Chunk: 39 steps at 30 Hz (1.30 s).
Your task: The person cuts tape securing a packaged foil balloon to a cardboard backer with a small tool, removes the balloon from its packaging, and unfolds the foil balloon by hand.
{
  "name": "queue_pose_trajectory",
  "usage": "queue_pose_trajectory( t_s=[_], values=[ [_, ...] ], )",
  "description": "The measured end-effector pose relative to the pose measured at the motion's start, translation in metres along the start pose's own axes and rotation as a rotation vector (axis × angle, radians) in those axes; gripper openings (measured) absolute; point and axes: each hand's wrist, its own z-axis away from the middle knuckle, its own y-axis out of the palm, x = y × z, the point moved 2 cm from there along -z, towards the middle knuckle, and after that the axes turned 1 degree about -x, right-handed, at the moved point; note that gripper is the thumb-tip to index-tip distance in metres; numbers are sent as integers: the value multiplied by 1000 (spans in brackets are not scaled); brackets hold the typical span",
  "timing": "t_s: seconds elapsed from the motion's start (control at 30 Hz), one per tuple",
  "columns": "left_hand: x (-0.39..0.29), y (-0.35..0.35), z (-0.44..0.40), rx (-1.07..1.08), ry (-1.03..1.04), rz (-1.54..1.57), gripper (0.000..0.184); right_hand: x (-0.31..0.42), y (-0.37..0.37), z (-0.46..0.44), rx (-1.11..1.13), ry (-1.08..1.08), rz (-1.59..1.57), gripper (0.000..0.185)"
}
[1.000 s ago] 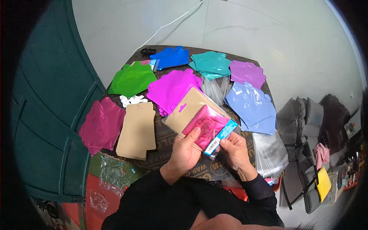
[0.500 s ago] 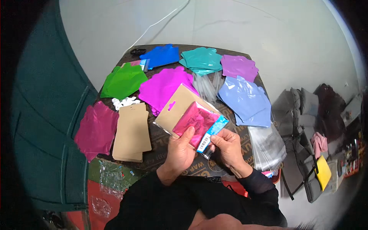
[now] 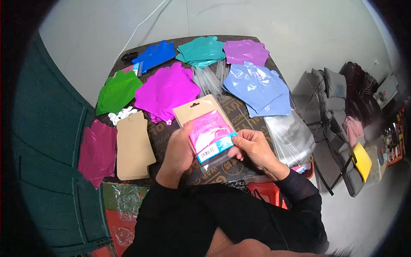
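Note:
A clear plastic package [image 3: 210,129] is held between both hands above the front of the table. Inside show a tan card with a hang slot, a folded shiny pink foil piece and a blue strip with a barcode. My left hand [image 3: 176,147] grips its left edge, thumb on the front. My right hand [image 3: 255,150] pinches its lower right edge. Left of the hands lie a stack of tan cards [image 3: 132,147] and a dark pink foil sheet [image 3: 98,152]. Behind the package is a magenta foil stack [image 3: 167,92].
Green [image 3: 117,93], blue [image 3: 153,55], teal [image 3: 202,51], purple [image 3: 246,52] and light blue [image 3: 259,90] foil stacks lie around the table. Clear bags [image 3: 291,139] hang over the right edge. A red basket [image 3: 267,192] stands below. Grey chairs [image 3: 336,98] are at right.
The package has turned more upright and moved slightly left and lower, still in both hands. My left hand has shifted left along its edge. The whole view has shifted.

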Motion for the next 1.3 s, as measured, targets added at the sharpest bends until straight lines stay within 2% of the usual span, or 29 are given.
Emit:
queue_pose_trajectory(
  t_s=[0.07,0.2,0.27,0.3,0.37,0.53,0.6,0.63,0.7,0.73,0.87,0.9,1.03,1.07,1.2,1.23,1.3],
  values=[
    [3,0,1,-15,-36,-48,28,-2,-2,1,3,11,-4,16],
    [-7,14,22,-379,948,-1217,29,-8,-4,2,-31,174,10,17],
    [-7,23,38,-54,968,-1283,33,-8,-4,2,-22,196,13,17],
    [-3,23,43,-53,964,-1284,33,-8,-4,2,-13,216,16,18],
    [13,31,50,333,863,-1342,34,-8,-3,3,3,257,25,19],
    [27,31,52,428,779,-1631,28,4,-16,11,21,336,331,17],
    [31,28,49,431,805,-1598,27,10,-27,9,-64,14,842,18],
    [34,25,47,427,830,-1574,26,8,-33,7,-69,22,845,18],
    [37,21,44,413,881,-1530,23,13,-40,2,-334,-492,1474,20],
    [38,20,43,413,880,-1528,23,11,-43,-3,-333,-490,1476,20],
    [40,13,36,310,648,-1487,22,6,-49,-21,-499,-828,1716,12],
    [39,11,34,309,643,-1488,22,5,-51,-23,-496,-825,1714,12],
    [27,-2,28,325,671,-1305,24,-5,-63,-31,-397,-472,1740,17],
    [23,-3,28,318,666,-1309,24,-5,-64,-30,-389,-472,1736,17],
    [-1,-3,35,32,589,-1323,26,5,-58,-28,-322,-322,1762,15],
    [-2,-5,36,18,588,-1326,26,7,-54,-28,-309,-329,1761,15],
    [2,-9,37,16,599,-1381,26,10,-37,-24,-236,-577,1671,13]
  ],
)
